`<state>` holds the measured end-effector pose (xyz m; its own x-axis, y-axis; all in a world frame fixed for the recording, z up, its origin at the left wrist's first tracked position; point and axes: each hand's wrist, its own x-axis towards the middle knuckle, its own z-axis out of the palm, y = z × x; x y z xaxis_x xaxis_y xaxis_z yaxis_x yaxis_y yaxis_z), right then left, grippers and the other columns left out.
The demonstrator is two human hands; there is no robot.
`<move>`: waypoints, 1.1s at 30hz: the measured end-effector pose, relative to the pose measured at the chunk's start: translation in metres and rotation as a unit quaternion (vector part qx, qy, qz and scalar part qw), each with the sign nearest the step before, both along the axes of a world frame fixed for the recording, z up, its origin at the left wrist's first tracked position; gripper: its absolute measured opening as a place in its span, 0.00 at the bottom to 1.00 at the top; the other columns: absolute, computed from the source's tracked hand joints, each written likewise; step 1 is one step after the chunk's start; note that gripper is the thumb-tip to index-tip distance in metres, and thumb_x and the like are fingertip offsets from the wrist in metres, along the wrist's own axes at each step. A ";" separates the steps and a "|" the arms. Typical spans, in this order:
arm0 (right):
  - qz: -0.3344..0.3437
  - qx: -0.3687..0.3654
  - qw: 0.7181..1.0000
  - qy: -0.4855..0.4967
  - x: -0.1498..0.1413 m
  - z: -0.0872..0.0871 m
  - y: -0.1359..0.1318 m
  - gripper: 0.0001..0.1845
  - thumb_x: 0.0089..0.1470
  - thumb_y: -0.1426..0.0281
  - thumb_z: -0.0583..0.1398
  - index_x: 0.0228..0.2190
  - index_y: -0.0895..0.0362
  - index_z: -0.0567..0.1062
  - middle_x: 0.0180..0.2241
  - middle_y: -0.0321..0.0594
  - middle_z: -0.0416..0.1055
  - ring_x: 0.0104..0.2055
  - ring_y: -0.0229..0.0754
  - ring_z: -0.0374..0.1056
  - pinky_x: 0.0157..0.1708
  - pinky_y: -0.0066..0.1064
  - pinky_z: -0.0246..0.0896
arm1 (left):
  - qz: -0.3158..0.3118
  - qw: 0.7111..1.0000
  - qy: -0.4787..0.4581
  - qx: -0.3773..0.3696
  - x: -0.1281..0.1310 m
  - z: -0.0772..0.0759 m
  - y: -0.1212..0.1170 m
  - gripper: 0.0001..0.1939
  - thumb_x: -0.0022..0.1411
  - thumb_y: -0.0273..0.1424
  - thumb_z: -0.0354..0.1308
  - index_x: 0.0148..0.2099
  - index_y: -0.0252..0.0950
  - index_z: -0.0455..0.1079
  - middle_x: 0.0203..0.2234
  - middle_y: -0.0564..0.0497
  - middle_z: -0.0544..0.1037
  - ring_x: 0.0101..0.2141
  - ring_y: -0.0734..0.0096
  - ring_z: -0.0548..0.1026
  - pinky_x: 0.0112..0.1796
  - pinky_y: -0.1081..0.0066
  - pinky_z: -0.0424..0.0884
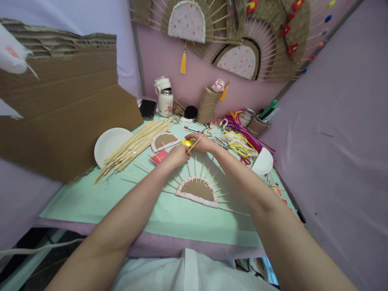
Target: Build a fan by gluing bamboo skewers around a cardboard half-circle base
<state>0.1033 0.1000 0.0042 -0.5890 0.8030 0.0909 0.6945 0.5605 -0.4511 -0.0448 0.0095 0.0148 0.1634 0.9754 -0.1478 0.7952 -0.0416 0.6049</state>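
Observation:
A half-round cardboard piece with a pink-white trim [198,190] lies on the mint green mat [121,202], with several thin wooden skewers fanning out from its curved edge. My left hand [176,155] is closed over the tips of the skewers above it. My right hand [202,142] pinches one wooden skewer [195,144] that slants down toward my left hand. A yellow tool [188,142], likely a glue gun or cutter, shows between the two hands; which hand holds it I cannot tell.
A bundle of skewers [133,147] and a white paper plate [110,144] lie at left, beside a big cardboard sheet [60,109]. Another half-round piece [165,140], scissors, pipe cleaners [242,135], a second plate [263,161], a twine-wrapped jar [207,106] and a flask [165,99] crowd the back.

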 end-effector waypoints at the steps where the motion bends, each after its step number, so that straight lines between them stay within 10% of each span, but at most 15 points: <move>1: 0.003 0.000 1.000 0.003 0.000 0.000 0.000 0.22 0.47 0.67 0.66 0.46 0.56 0.77 0.47 0.40 0.77 0.52 0.44 0.70 0.55 0.36 0.59 | 0.000 1.000 0.000 -0.001 0.000 0.000 0.000 0.09 0.53 0.23 0.58 0.37 0.37 0.76 0.34 0.49 0.80 0.38 0.65 0.76 0.39 0.72 0.68; 18: -0.016 -0.015 0.999 0.037 0.006 -0.003 -0.004 0.40 0.42 0.67 0.69 0.57 0.56 0.66 0.52 0.42 0.73 0.56 0.44 0.67 0.56 0.35 0.57 | -0.010 1.000 0.006 0.008 0.000 0.000 0.000 0.08 0.55 0.24 0.57 0.36 0.36 0.77 0.32 0.48 0.80 0.36 0.64 0.76 0.37 0.72 0.67; 33: -0.242 -0.048 0.969 0.007 0.010 -0.014 -0.043 0.17 0.43 0.60 0.65 0.34 0.54 0.68 0.31 0.35 0.74 0.35 0.41 0.67 0.32 0.29 0.54 | -0.016 1.000 0.013 0.023 0.001 -0.004 0.002 0.07 0.55 0.24 0.58 0.36 0.34 0.77 0.32 0.48 0.79 0.35 0.66 0.75 0.34 0.72 0.65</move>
